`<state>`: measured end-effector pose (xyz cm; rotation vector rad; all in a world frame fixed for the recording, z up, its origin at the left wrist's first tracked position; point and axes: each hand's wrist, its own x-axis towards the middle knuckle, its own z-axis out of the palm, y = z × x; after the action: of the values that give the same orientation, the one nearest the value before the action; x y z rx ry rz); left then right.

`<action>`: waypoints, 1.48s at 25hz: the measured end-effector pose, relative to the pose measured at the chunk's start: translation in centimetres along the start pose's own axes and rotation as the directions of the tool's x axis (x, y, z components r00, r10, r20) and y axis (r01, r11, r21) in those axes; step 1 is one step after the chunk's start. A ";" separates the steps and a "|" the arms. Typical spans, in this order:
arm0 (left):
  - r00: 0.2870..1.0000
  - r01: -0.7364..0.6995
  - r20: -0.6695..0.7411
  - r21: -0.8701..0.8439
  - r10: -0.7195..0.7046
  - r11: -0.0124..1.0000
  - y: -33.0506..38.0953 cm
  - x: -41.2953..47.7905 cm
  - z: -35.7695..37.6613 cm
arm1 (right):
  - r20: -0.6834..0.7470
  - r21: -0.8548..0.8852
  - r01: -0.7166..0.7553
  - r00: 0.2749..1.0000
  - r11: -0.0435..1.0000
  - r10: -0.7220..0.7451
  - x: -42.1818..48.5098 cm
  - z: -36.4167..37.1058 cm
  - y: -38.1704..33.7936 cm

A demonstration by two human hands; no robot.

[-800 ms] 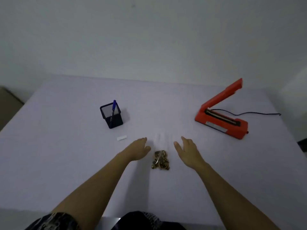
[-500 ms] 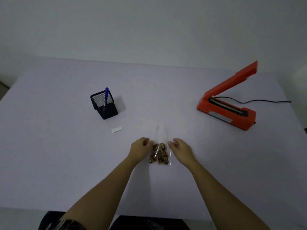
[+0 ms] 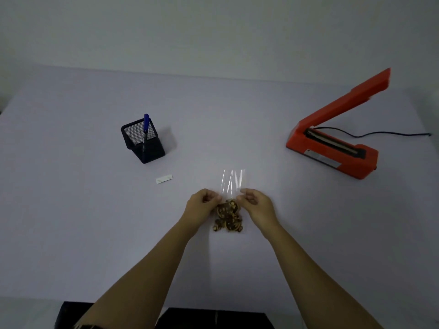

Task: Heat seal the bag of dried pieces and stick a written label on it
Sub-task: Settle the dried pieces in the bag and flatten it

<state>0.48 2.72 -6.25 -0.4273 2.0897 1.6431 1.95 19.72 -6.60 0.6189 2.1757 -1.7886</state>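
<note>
A clear plastic bag (image 3: 232,184) with brown dried pieces (image 3: 228,216) in its lower half lies on the table in front of me. My left hand (image 3: 202,204) pinches the bag's left edge just above the pieces. My right hand (image 3: 257,205) pinches the right edge at the same height. The bag's empty upper part points away from me. An orange heat sealer (image 3: 332,148) stands at the right with its arm raised. A small white label (image 3: 164,179) lies left of the bag. A blue pen (image 3: 145,129) stands in a black mesh holder (image 3: 143,144).
The sealer's black cord (image 3: 392,133) runs off to the right over the pale table (image 3: 71,210). The pen holder stands far left of the bag, the label just in front of it. A wall rises behind the table's far edge.
Both hands have closed in from either side of the bag and taken hold of its edges. The camera view has tilted down a little.
</note>
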 end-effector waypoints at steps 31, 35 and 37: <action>0.862 -0.495 0.102 -0.039 0.496 0.868 12.9 -10.3 -4.0 | 0.163 0.218 0.325 0.918 0.920 -0.363 -10.7 -3.8 -13.6; 0.860 -0.484 0.150 -0.057 0.487 0.873 12.5 -10.3 -4.4 | 0.158 0.083 0.330 0.927 0.940 -0.340 -10.5 -3.9 -13.8; 0.869 -0.453 0.172 -0.098 0.463 0.886 12.2 -10.1 -4.6 | 0.166 0.055 0.340 0.924 0.939 -0.344 -10.4 -3.8 -13.8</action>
<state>2.32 0.88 10.04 0.2324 2.1069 1.9135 4.72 19.69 10.88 0.0795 2.2482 -1.9535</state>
